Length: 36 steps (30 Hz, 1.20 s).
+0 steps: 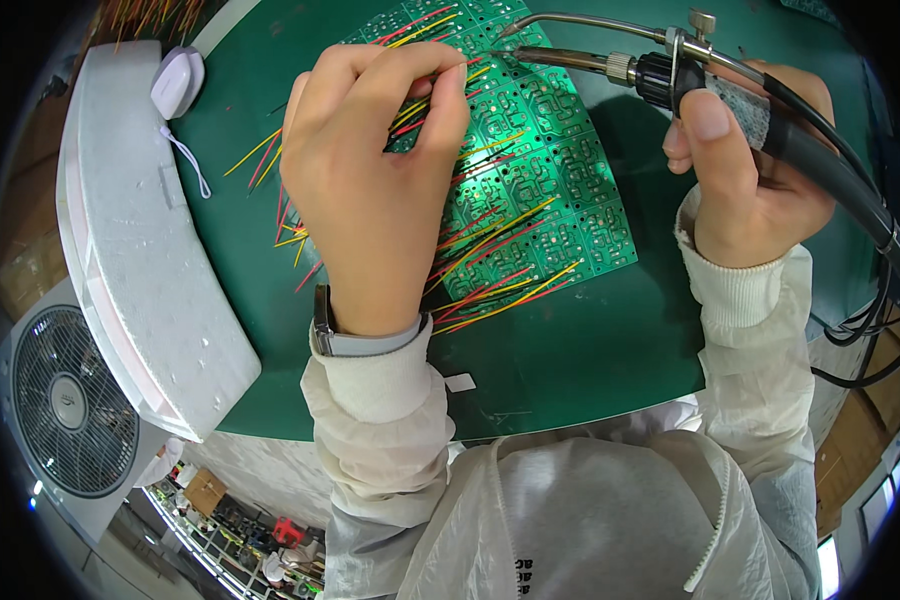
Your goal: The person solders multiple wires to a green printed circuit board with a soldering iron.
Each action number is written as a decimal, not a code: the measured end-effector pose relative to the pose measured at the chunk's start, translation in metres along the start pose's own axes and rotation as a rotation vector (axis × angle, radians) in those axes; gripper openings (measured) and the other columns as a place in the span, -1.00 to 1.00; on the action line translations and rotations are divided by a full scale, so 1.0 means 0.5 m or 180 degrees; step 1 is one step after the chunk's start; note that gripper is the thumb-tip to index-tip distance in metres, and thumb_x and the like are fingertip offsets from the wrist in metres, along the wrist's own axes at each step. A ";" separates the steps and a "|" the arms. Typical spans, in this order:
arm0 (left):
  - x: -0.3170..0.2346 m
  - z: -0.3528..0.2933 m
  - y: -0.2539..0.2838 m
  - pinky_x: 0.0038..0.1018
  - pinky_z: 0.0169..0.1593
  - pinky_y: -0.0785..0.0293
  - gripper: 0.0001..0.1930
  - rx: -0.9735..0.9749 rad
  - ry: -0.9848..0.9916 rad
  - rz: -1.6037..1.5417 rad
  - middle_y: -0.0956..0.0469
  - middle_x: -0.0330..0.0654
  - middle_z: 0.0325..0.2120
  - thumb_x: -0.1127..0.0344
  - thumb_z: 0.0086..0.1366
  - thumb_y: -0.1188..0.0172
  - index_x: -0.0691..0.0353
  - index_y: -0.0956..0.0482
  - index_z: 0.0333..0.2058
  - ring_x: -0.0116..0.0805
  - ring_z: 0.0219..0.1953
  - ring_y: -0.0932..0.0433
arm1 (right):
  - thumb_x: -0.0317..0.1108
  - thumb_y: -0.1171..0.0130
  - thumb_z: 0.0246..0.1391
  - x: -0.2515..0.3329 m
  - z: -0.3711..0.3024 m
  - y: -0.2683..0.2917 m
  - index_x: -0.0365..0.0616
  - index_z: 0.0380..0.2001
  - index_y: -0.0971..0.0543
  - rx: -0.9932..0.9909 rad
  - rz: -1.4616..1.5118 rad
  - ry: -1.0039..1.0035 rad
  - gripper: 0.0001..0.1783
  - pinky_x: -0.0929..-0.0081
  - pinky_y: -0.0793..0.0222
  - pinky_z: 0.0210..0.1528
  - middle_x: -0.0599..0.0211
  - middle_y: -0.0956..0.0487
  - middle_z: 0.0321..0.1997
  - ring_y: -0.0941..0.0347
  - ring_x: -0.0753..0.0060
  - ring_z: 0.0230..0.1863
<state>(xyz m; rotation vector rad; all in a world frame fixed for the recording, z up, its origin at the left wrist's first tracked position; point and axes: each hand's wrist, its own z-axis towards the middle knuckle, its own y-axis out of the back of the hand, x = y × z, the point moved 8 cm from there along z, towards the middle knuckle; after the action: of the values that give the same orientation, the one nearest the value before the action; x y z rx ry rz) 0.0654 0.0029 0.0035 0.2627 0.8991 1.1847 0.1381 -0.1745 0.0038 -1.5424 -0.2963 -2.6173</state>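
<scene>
The left hand (365, 170) has thumb and forefinger pinched together on a red wire (474, 62), its end poking out from the fingertips over the upper part of a green circuit board sheet (595, 175). The sheet lies on the green bench (580, 365), partly hidden by that hand, with red, yellow and black wires (546, 281) spread across it in rows.

The right hand (740, 190) is closed around a soldering iron (655, 78) with a thin metal tube clamped along it. The iron's tip is near the red wire; I cannot tell whether they touch.

As for writing, black characters (523, 578) run sideways on the front of the pale clothing (610, 500), cut off by the lower edge. A floor fan (67, 400) has a small mark on its hub, too small to read. A white foam block (160, 240) and a small pale case (178, 82) sit at left, and a white scrap (461, 382) lies near the bench's front edge.
</scene>
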 end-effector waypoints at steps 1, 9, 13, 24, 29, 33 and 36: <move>-0.001 0.001 0.001 -0.53 -0.48 -0.27 -0.86 -0.0006 -0.0031 0.0034 -0.42 -0.29 -0.62 0.52 -0.17 -0.21 0.16 -0.53 -0.56 -0.39 -0.57 -0.36 | -0.45 -0.17 -0.13 0.001 0.000 -0.001 -0.37 -0.41 -0.36 0.0010 -0.0008 0.0006 -0.75 0.71 -0.22 -0.69 0.25 -0.42 -0.73 -0.30 0.59 -0.74; 0.001 0.004 -0.003 -0.54 -0.47 -0.27 -0.87 0.0079 0.0110 -0.0108 -0.42 -0.28 -0.63 0.52 -0.16 -0.22 0.16 -0.54 -0.55 -0.41 -0.56 -0.38 | -0.46 -0.17 -0.13 -0.002 0.004 0.003 -0.38 -0.40 -0.36 0.0035 0.0065 0.0001 -0.75 0.71 -0.22 -0.69 0.25 -0.42 -0.72 -0.30 0.59 -0.74; 0.000 0.004 -0.005 -0.54 -0.47 -0.26 -0.87 0.0074 0.0098 -0.0105 -0.42 -0.28 -0.63 0.52 -0.16 -0.22 0.16 -0.54 -0.55 -0.40 -0.57 -0.38 | -0.45 -0.18 -0.13 -0.005 0.001 0.003 -0.38 -0.38 -0.36 0.0049 0.0124 -0.0005 -0.73 0.71 -0.22 -0.68 0.25 -0.42 -0.71 -0.30 0.58 -0.73; -0.006 0.006 -0.001 -0.53 -0.48 -0.25 -0.87 0.0029 -0.0063 0.0017 -0.42 -0.29 -0.64 0.52 -0.17 -0.22 0.16 -0.53 -0.56 -0.40 -0.58 -0.35 | -0.44 -0.20 -0.15 -0.003 0.001 -0.001 -0.39 -0.38 -0.35 0.0172 0.0054 0.0044 -0.70 0.72 -0.22 -0.67 0.27 -0.42 -0.70 -0.29 0.61 -0.73; -0.007 0.003 0.001 -0.53 -0.49 -0.25 -0.86 -0.0008 -0.0074 0.0025 -0.41 -0.31 -0.64 0.52 -0.17 -0.22 0.15 -0.53 -0.56 -0.40 -0.59 -0.34 | -0.43 -0.22 -0.16 0.004 0.005 -0.005 -0.38 -0.39 -0.36 0.0285 -0.0068 0.0076 -0.69 0.73 -0.21 -0.68 0.28 -0.42 -0.70 -0.29 0.62 -0.73; -0.013 0.005 0.000 -0.64 -0.43 -0.33 -0.89 0.0230 -0.0049 0.0189 -0.46 -0.25 -0.59 0.52 -0.09 -0.22 0.23 -0.55 -0.50 -0.50 -0.54 -0.43 | -0.42 -0.23 -0.17 0.004 0.007 -0.005 -0.39 -0.39 -0.37 0.0246 -0.0116 -0.0068 -0.69 0.74 -0.21 -0.68 0.29 -0.42 -0.70 -0.29 0.62 -0.73; -0.011 0.004 0.001 -0.64 -0.44 -0.32 -0.88 0.0194 -0.0096 0.0207 -0.46 -0.25 -0.59 0.52 -0.10 -0.22 0.22 -0.55 -0.50 -0.50 -0.54 -0.43 | -0.42 -0.23 -0.17 0.006 0.007 -0.010 -0.39 -0.39 -0.37 0.0277 -0.0080 -0.0036 -0.69 0.74 -0.21 -0.68 0.29 -0.42 -0.70 -0.29 0.62 -0.73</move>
<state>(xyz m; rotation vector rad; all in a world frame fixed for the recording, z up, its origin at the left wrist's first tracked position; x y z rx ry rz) 0.0661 -0.0013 0.0078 0.3605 0.9069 1.2116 0.1386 -0.1688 0.0075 -1.5359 -0.4274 -2.5781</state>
